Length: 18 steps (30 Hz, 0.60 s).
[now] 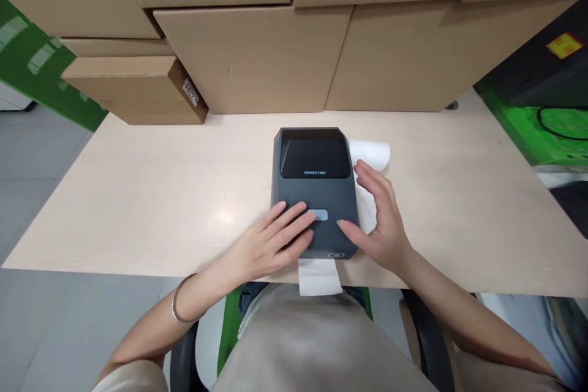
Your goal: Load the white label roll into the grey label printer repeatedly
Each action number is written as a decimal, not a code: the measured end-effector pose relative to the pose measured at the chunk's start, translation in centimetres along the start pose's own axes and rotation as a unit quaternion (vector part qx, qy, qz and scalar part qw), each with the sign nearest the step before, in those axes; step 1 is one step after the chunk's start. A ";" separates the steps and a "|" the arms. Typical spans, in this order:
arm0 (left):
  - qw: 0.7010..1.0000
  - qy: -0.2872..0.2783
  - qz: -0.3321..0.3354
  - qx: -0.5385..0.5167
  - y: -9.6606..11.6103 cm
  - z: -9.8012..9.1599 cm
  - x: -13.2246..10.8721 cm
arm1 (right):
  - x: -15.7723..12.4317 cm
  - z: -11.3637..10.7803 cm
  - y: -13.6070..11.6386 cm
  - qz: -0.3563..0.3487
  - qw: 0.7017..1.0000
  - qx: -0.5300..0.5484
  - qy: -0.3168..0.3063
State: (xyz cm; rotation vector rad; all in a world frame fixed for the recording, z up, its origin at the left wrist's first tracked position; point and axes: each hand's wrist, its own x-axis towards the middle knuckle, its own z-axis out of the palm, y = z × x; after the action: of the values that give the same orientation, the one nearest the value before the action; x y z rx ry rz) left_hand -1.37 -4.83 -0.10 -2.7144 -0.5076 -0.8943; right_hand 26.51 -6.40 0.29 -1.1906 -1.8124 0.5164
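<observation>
A dark grey label printer (316, 193) with a black glossy window stands near the table's front edge. My left hand (280, 239) lies flat on its top, fingers stretched out, the fingertips by a pale blue button (319, 215). Along the printer's right side is my right hand (379, 220), thumb and fingers apart, the thumb over the printer's front right part; whether it touches the casing I cannot tell. Out of the printer's front hangs a strip of white label paper (319, 277) over the table edge. A white paper roll (374, 154) lies behind the printer's right side, partly hidden.
Large cardboard boxes (257, 61) are stacked along the back of the pale wooden table (160, 196). A flatter carton (133, 89) stands at the back left. To the right are a black case (533, 61) and a green surface with a black cable (558, 128).
</observation>
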 end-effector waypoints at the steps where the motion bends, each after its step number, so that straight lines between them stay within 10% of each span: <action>1: 1.000 -0.012 0.003 -0.006 0.0 -0.2 0.1 | -0.1 -0.2 0.1 -0.074 0.997 -0.031 -0.002; 9: 0.993 -0.094 -0.033 0.058 1.1 -1.4 1.2 | -0.4 -1.0 0.5 -0.197 0.970 -0.101 -0.096; 15: 0.989 0.007 -0.055 -0.139 0.2 -1.0 -1.0 | 0.1 -2.4 -0.1 -0.276 0.950 -0.130 -0.064; 18: 0.940 0.144 -0.179 -0.253 -1.1 -0.2 -2.6 | 2.0 -4.5 -1.2 -0.163 0.984 -0.066 -0.040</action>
State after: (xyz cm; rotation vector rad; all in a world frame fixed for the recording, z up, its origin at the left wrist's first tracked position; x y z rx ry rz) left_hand -3.81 -4.57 -1.42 -2.8880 -0.8207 -1.6969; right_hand 29.36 -5.74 4.37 -0.9420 -2.0867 0.2609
